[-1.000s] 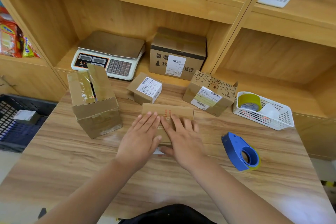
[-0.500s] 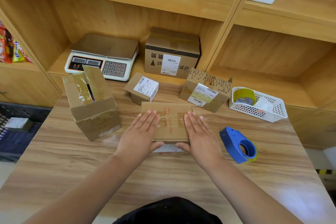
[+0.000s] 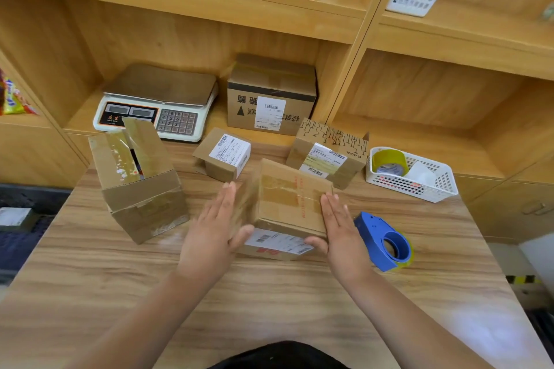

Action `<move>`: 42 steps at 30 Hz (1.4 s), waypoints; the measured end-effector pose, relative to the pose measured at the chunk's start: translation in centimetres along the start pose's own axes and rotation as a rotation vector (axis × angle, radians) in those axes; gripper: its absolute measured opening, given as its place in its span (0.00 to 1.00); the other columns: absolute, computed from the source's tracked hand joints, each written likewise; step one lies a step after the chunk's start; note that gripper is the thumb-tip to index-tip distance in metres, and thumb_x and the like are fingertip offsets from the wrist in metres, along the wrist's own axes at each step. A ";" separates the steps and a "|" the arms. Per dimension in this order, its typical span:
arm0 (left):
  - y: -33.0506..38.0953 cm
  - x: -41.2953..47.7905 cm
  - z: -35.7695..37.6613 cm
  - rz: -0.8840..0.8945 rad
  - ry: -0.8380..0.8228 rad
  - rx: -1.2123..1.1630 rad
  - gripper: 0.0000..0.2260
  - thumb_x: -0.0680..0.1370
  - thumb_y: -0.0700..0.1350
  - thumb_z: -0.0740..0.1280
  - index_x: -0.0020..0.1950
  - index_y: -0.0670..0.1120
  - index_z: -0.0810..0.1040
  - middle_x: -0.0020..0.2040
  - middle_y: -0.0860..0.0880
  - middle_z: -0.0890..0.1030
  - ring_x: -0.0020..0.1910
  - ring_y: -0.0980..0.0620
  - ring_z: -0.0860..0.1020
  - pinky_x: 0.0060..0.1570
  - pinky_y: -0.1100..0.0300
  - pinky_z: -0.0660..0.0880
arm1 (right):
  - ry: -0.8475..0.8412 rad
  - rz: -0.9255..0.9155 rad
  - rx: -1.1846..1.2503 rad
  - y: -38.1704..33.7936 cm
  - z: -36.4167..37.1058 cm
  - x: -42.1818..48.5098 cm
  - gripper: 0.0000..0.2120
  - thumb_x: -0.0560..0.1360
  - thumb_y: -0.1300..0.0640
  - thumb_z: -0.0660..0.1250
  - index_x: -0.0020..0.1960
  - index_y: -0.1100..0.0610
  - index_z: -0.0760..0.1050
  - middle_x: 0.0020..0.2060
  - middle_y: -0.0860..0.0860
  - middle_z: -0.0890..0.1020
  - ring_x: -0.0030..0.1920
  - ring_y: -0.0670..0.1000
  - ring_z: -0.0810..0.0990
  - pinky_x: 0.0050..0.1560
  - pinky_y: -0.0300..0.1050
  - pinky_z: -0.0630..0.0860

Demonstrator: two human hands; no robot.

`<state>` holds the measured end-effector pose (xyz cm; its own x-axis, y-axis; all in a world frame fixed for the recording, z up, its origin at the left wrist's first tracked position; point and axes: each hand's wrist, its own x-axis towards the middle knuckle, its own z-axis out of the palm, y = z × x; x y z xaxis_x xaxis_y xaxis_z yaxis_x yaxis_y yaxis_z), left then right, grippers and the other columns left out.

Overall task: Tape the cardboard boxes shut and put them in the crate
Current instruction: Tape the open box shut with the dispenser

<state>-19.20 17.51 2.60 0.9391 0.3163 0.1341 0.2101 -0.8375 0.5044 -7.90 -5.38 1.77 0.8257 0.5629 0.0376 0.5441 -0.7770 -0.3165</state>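
So the box point(image 3: 287, 201) sits mid table point(image 3: 269, 293) w/ clear tape point(image 3: 280, 195) across its top seam, looks sealed afaict. It's squeezed between both hands: left hand point(image 3: 214, 228) flat on its left end, right hand point(image 3: 340, 228) flat on the right end, fingers straight on both, thumbs against the near face by the white label point(image 3: 278, 244). Neither hand wraps round it, it's more a palm clamp. The box is skewed and tilted, and the near edge seems up off the wood, but the left side is motion-blurred so can't swear to it. Progress imo: this one's taped but not in the crate point(image 3: 18, 237) yet, which is low at the far left beside the table w/ what looks like one small pkg point(image 3: 13, 217) in it. Left to do: the tall box point(image 3: 138, 180) has its flaps standing open, plus there's a small box point(image 3: 223, 156), a patterned box point(image 3: 329, 153) and a big box point(image 3: 269, 96) on the shelf next to the scale point(image 3: 156, 102); can't tell if those need tape. The dispenser point(image 3: 382, 241) is just right of the right hand, and the basket point(image 3: 443, 186) w/ a spare roll point(image 3: 389, 162) is beyond it. Vs half a sec ago: the hands lay flat on top of the box and it sat square. Now they've slid to the ends and it's turned and tipped, prob the start of the lift.
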 end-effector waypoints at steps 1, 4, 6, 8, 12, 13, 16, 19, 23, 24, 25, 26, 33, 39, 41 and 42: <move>0.4 -0.2 0.0 -0.068 -0.032 -0.075 0.34 0.78 0.64 0.48 0.78 0.48 0.48 0.77 0.49 0.57 0.74 0.51 0.59 0.69 0.50 0.63 | 0.009 0.003 0.024 0.6 0.0 -0.2 0.48 0.64 0.22 0.36 0.74 0.52 0.37 0.74 0.43 0.41 0.73 0.45 0.38 0.74 0.42 0.44; 1.0 -0.3 1.4 -0.263 -0.123 -0.148 0.29 0.81 0.56 0.53 0.78 0.46 0.47 0.77 0.47 0.59 0.73 0.46 0.62 0.66 0.50 0.64 | 0.033 0.002 0.098 2.4 0.3 -0.5 0.44 0.70 0.26 0.44 0.76 0.52 0.42 0.76 0.44 0.45 0.74 0.38 0.38 0.75 0.45 0.46; 1.2 -0.1 2.5 -0.368 -0.206 -0.128 0.29 0.81 0.56 0.53 0.77 0.44 0.49 0.73 0.42 0.64 0.69 0.42 0.67 0.61 0.49 0.68 | 0.034 0.023 0.182 3.5 0.4 -0.8 0.45 0.70 0.24 0.44 0.76 0.51 0.43 0.77 0.44 0.46 0.73 0.35 0.36 0.75 0.45 0.45; 1.4 0.0 3.5 -0.446 -0.284 -0.141 0.28 0.81 0.58 0.53 0.75 0.42 0.54 0.65 0.39 0.73 0.61 0.39 0.73 0.53 0.51 0.71 | 0.015 0.034 0.241 4.3 0.2 -1.0 0.43 0.70 0.25 0.46 0.76 0.48 0.42 0.77 0.43 0.45 0.73 0.35 0.37 0.76 0.45 0.45; 2.8 0.1 4.1 -0.487 -0.236 -0.244 0.24 0.80 0.58 0.55 0.70 0.43 0.62 0.52 0.43 0.78 0.52 0.41 0.76 0.42 0.55 0.69 | -0.051 0.069 0.321 5.3 -0.3 -0.9 0.38 0.75 0.38 0.56 0.77 0.51 0.43 0.76 0.43 0.43 0.75 0.41 0.39 0.76 0.45 0.45; 3.2 0.2 4.1 -0.499 -0.199 -0.251 0.24 0.80 0.57 0.56 0.69 0.43 0.63 0.54 0.43 0.77 0.54 0.42 0.76 0.43 0.55 0.68 | -0.066 0.078 0.317 5.4 -0.5 -0.8 0.37 0.76 0.41 0.57 0.77 0.52 0.44 0.76 0.44 0.43 0.75 0.41 0.40 0.76 0.43 0.44; 4.2 0.1 4.1 -0.534 -0.104 -0.276 0.27 0.79 0.56 0.61 0.71 0.41 0.64 0.61 0.42 0.74 0.60 0.44 0.72 0.53 0.54 0.70 | -0.120 0.119 0.368 6.0 -0.7 -0.7 0.33 0.79 0.50 0.61 0.78 0.51 0.48 0.77 0.46 0.50 0.76 0.46 0.49 0.76 0.43 0.49; 4.8 -0.5 4.2 -0.564 0.004 -0.294 0.28 0.78 0.54 0.64 0.72 0.40 0.64 0.63 0.42 0.72 0.61 0.44 0.71 0.60 0.52 0.68 | -0.166 0.161 0.456 6.3 -0.2 -0.8 0.33 0.79 0.55 0.64 0.78 0.50 0.51 0.75 0.46 0.58 0.75 0.48 0.59 0.74 0.45 0.56; 5.4 -2.2 4.3 -0.639 0.137 -0.343 0.29 0.75 0.52 0.68 0.71 0.40 0.64 0.65 0.45 0.70 0.64 0.46 0.68 0.64 0.53 0.67 | -0.225 0.165 0.524 6.0 1.1 -0.6 0.33 0.78 0.59 0.65 0.77 0.53 0.52 0.74 0.46 0.62 0.73 0.47 0.62 0.72 0.39 0.58; 5.5 -2.6 4.2 -0.655 0.159 -0.367 0.30 0.75 0.52 0.69 0.71 0.41 0.64 0.65 0.46 0.70 0.64 0.47 0.68 0.64 0.52 0.67 | -0.234 0.164 0.531 6.0 1.5 -0.5 0.33 0.77 0.59 0.65 0.78 0.53 0.52 0.74 0.46 0.63 0.73 0.47 0.62 0.72 0.40 0.58; 5.6 -3.1 4.1 -0.675 0.184 -0.394 0.29 0.74 0.52 0.70 0.71 0.42 0.65 0.64 0.47 0.70 0.64 0.48 0.67 0.64 0.52 0.67 | -0.250 0.164 0.551 5.8 1.9 -0.5 0.34 0.77 0.58 0.65 0.78 0.53 0.53 0.74 0.46 0.63 0.73 0.47 0.62 0.72 0.42 0.59; 5.7 -3.8 3.9 -0.701 0.216 -0.422 0.29 0.74 0.51 0.70 0.71 0.44 0.65 0.62 0.49 0.70 0.64 0.49 0.67 0.64 0.51 0.68 | -0.270 0.157 0.591 5.5 2.4 -0.5 0.34 0.76 0.57 0.66 0.78 0.53 0.54 0.73 0.46 0.65 0.73 0.46 0.63 0.73 0.44 0.60; 4.4 -8.1 2.6 -0.886 0.306 -0.475 0.17 0.73 0.44 0.72 0.60 0.48 0.73 0.48 0.54 0.78 0.49 0.53 0.75 0.40 0.65 0.70 | -0.376 0.082 0.783 2.5 5.5 -0.9 0.29 0.76 0.62 0.66 0.75 0.51 0.61 0.63 0.42 0.76 0.62 0.40 0.74 0.62 0.34 0.70; 3.4 -12.3 1.3 -0.971 0.478 -0.638 0.15 0.75 0.39 0.69 0.60 0.50 0.74 0.48 0.56 0.80 0.47 0.60 0.77 0.41 0.65 0.73 | -0.455 -0.010 0.842 -1.0 7.1 -2.0 0.20 0.77 0.63 0.66 0.63 0.45 0.68 0.55 0.38 0.78 0.53 0.30 0.75 0.47 0.25 0.70; 3.3 -13.8 0.6 -0.989 0.555 -0.723 0.18 0.76 0.37 0.68 0.62 0.51 0.71 0.52 0.56 0.79 0.49 0.60 0.78 0.41 0.68 0.74 | -0.496 -0.035 0.861 -2.5 7.5 -2.4 0.19 0.77 0.63 0.66 0.62 0.45 0.68 0.54 0.36 0.77 0.52 0.27 0.74 0.46 0.24 0.70; 3.1 -14.6 0.3 -0.988 0.593 -0.763 0.19 0.76 0.35 0.67 0.63 0.51 0.70 0.53 0.56 0.78 0.48 0.62 0.79 0.39 0.71 0.74 | -0.520 -0.055 0.861 -3.4 7.6 -2.6 0.19 0.77 0.62 0.66 0.63 0.46 0.68 0.54 0.36 0.77 0.52 0.28 0.74 0.47 0.24 0.70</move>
<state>-32.16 10.14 1.97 0.1931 0.9320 -0.3068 0.3346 0.2314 0.9135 -13.06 -2.11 -4.47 0.5229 0.8048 -0.2808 0.1171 -0.3941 -0.9116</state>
